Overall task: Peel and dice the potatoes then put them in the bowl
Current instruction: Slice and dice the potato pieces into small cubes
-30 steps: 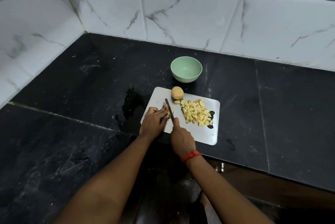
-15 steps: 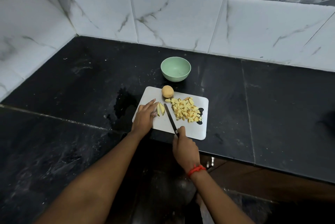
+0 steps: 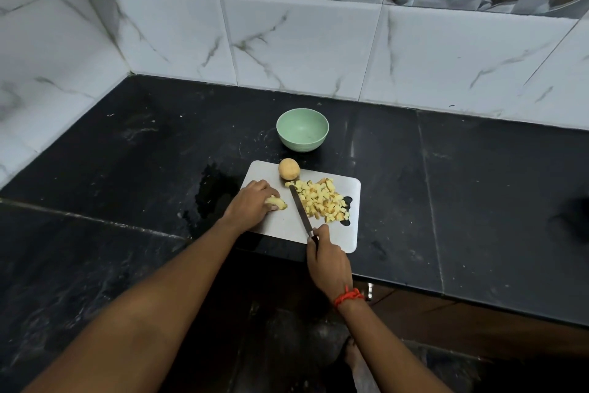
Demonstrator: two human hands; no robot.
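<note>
Board [image 3: 318, 236]: lies flat at the near edge of the black counter [image 3: 127, 169], one corner just over the edge.

Left hand [image 3: 251, 204]: on the board's left part, fingers curled down over a cut potato piece [image 3: 276, 202] and holding it against the board. The piece's pale end shows past the fingertips on the right.

Right hand [image 3: 328, 262]: at the board's near edge, fingers wrapped round the knife [image 3: 301, 211] handle. The blade points to the far side and lies between the held piece and the dice [image 3: 322, 200], close along the pile's left edge. Whether the edge touches the board cannot be told.

Dice: a loose yellow pile on the board's right half.

Whole potato [image 3: 288, 168]: on the board's far edge, just beyond the knife tip.

Bowl [image 3: 299, 144]: green, upright on the counter, on the far side of the board, near the whole potato but apart from it.

A red thread [image 3: 349, 295] circles the right wrist.
</note>
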